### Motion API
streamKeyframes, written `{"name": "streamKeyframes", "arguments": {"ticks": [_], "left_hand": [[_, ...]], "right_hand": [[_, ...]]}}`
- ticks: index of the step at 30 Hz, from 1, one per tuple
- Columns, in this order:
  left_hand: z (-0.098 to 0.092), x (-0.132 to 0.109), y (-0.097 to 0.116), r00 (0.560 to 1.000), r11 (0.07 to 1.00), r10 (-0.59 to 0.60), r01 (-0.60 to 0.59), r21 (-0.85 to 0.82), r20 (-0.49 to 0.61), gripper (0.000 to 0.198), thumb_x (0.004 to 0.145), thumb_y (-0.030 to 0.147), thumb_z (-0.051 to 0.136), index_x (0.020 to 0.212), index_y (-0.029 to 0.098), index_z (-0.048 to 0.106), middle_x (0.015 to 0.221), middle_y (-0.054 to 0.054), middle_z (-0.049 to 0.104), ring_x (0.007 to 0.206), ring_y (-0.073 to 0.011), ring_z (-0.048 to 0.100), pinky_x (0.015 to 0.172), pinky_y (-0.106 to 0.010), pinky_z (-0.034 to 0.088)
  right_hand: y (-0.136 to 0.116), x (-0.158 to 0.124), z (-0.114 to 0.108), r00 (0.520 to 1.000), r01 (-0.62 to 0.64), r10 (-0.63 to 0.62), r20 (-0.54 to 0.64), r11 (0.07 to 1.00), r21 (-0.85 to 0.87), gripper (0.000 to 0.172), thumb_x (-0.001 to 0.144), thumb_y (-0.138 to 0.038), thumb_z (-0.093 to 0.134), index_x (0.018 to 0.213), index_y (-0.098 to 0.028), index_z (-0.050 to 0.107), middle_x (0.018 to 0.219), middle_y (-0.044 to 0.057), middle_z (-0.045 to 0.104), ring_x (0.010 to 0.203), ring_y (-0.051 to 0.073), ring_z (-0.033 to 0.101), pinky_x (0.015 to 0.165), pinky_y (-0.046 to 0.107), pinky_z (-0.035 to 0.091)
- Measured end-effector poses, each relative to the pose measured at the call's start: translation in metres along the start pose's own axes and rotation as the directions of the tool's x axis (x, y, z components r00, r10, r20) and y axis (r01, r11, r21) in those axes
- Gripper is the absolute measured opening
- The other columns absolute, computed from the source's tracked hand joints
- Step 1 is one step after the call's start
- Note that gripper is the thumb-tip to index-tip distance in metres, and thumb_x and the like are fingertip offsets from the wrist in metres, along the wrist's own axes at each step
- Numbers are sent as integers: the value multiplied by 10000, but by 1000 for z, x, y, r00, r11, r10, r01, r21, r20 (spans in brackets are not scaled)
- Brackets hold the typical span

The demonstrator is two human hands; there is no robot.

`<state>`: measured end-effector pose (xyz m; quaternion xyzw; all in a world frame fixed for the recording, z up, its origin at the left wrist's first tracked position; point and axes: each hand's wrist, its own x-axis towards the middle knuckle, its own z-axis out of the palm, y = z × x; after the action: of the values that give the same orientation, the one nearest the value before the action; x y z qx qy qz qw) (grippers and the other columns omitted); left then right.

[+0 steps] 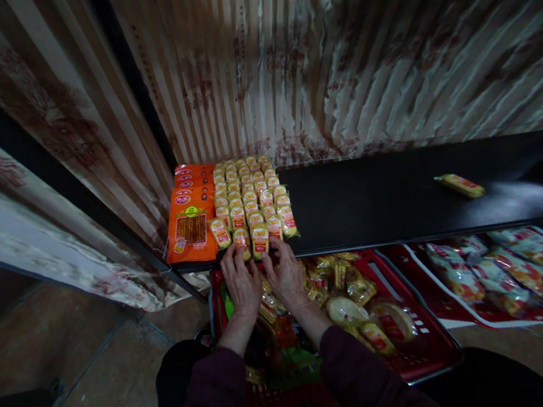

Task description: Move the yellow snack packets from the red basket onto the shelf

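Note:
Small yellow wrapped snack cakes with red-and-white labels (249,196) stand in tight rows at the left end of a black shelf (362,204). My left hand (242,282) has its fingers closed about a front snack cake (241,238) at the shelf's edge. Beside it, my right hand (284,272) grips at the front row, its thumb by a second front cake (259,240) and its fingertips against another cake (273,228). Orange snack bags (191,225) lie overlapped to the left of the rows.
Below the shelf, a red basket (423,350) holds loose wrapped snacks and a green packet. Another red crate with a white rim (485,322) holds bags at the right. A lone yellow packet (461,185) lies on the shelf. Dark posts (133,81) and patterned curtain (232,67) border it.

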<state>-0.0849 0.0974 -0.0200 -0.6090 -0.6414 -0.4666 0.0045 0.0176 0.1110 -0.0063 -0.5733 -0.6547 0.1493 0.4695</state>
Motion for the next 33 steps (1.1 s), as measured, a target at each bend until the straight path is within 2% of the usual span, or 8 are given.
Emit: {"name": "streamKeyframes", "arguments": {"ticks": [9,19,24,28,33], "left_hand": [[3,0,0,994,994,-61,52,-100,-88,304,836,136,501,1138,156,524,1139,-135,531,1108,-234,499,957,-444,440],[4,-1,-1,986,982,-105,81,-171,-133,189,873,187,468,1053,153,515,1102,-133,529,1088,-220,514,953,-441,440],[6,6,1,985,988,-72,49,-149,-154,174,867,179,479,1032,150,528,1095,-135,538,1101,-213,509,960,-413,436],[8,10,1,984,991,-47,24,-130,-171,170,875,188,480,1031,148,534,1093,-135,549,1100,-212,515,953,-411,437],[13,13,-5,985,998,-29,19,-60,-168,155,879,199,485,1016,157,544,1129,-141,567,1123,-228,516,956,-444,418]], "right_hand": [[-2,3,-1,1000,-2,2,3,1000,4,349,897,-336,440,1186,-152,510,1042,121,627,857,190,619,768,336,517],[1,6,-2,999,-30,30,12,999,-17,367,882,-330,467,1200,-148,490,1037,106,638,820,179,625,738,318,521],[-1,7,-1,999,14,-12,38,999,-30,310,894,-324,445,1140,-149,519,1061,125,620,756,168,621,706,310,522],[1,7,3,998,40,-36,53,997,-73,317,898,-319,442,1168,-164,503,1084,115,613,713,155,617,671,298,525],[3,7,8,995,92,-86,51,986,-138,300,910,-306,416,1156,-161,510,1091,127,610,768,174,624,681,312,530]]}}
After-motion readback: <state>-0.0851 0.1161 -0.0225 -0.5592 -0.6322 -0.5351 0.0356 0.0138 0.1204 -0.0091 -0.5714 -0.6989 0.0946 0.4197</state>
